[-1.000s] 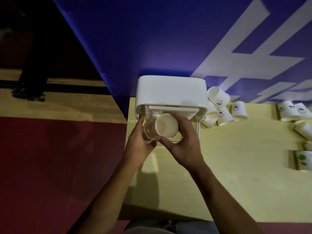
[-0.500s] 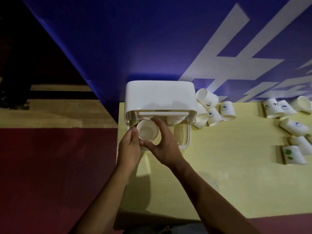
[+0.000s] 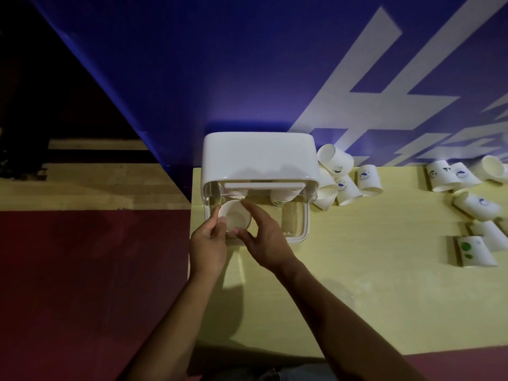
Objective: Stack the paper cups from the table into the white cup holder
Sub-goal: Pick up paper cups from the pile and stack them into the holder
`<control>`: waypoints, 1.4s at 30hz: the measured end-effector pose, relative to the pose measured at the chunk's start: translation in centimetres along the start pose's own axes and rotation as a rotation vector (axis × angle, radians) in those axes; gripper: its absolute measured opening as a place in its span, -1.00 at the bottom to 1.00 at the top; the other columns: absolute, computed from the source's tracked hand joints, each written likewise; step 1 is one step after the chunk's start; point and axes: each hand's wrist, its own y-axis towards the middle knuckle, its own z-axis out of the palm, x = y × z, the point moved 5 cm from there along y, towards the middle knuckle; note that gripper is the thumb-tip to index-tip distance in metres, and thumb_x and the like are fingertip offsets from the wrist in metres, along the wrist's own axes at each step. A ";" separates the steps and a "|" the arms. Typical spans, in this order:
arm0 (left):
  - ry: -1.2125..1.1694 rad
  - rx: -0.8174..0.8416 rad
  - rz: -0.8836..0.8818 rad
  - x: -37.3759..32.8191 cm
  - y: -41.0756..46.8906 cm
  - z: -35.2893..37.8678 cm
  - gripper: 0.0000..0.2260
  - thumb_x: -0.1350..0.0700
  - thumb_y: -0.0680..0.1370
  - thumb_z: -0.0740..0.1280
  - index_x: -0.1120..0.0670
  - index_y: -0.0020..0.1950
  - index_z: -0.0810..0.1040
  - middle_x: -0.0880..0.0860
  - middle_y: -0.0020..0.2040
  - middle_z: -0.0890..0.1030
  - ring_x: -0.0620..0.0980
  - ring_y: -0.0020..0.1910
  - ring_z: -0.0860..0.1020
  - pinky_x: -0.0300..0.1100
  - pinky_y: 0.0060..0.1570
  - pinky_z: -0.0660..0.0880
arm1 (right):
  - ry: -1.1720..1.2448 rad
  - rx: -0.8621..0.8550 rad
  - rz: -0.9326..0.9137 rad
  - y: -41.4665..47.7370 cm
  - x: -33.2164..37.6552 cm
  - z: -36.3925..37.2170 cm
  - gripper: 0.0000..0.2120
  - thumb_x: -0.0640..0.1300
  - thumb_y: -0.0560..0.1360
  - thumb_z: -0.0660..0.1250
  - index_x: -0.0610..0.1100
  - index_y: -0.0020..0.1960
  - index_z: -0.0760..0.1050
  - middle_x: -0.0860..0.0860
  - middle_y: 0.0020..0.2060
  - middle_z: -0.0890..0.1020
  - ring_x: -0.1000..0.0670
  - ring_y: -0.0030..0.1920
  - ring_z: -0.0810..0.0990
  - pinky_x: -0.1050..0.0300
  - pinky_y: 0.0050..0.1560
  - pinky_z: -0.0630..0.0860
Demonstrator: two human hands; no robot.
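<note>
white cup holder [image 3: 258, 158] with a clear lower box — the held cup [image 3: 235, 217] is plain white inside. loose cups [image 3: 367, 180] are white with small dark-blue prints; the green-dotted cup [image 3: 474, 250] differs. table [image 3: 357, 284] pale yellow, wall [image 3: 247, 64] deep blue with pale strokes, floor [image 3: 82, 284] dark red.

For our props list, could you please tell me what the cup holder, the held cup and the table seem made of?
Cup holder: likely plastic, smooth glossy white lid with soft highlights, see-through walls. Held paper cup: thin matte paper, rolled rim. Table: pale yellow, faint grain; probably laminate or wood.
</note>
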 end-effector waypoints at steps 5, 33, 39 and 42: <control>0.027 -0.017 -0.013 -0.5 -0.3 -0.1 -0.71 0.03 0.68 0.30 -0.18 0.39 0.56 -0.05 0.20 0.69 -0.07 0.13 0.66 -0.04 0.16 0.61 | -0.027 0.041 -0.015 0.7 -0.5 0.1 -0.35 0.07 0.56 0.44 -0.11 0.55 0.33 -0.05 0.43 0.51 -0.05 0.38 0.49 -0.01 0.39 0.46; 0.454 0.664 0.566 -9.2 -18.3 38.5 -0.77 0.06 0.61 0.37 -0.15 0.25 0.54 -0.14 0.14 0.60 -0.13 0.10 0.59 -0.14 0.05 0.57 | 0.221 -0.629 0.585 -24.3 -21.2 -35.6 -0.69 -0.05 0.57 0.41 0.00 0.31 0.61 0.15 -0.03 0.74 0.19 0.03 0.68 0.14 0.15 0.59; 0.643 0.724 0.695 -12.2 -20.2 56.6 -0.68 -0.05 0.61 0.36 -0.11 0.36 0.49 -0.14 0.29 0.53 -0.16 0.19 0.49 -0.13 0.13 0.56 | 0.286 -0.629 0.585 -26.3 -30.4 -46.4 -0.75 -0.08 0.59 0.41 0.04 0.27 0.60 0.17 -0.05 0.74 0.21 -0.04 0.67 0.34 -0.01 0.51; 0.715 0.748 0.753 -15.0 -20.0 66.4 -0.63 -0.05 0.58 0.40 -0.09 0.37 0.46 -0.08 0.33 0.51 -0.08 0.26 0.50 -0.15 0.16 0.54 | 0.319 -0.645 0.600 -26.9 -34.9 -50.5 -0.76 -0.10 0.59 0.42 0.03 0.24 0.60 0.25 -0.07 0.73 0.26 0.00 0.67 0.43 0.00 0.50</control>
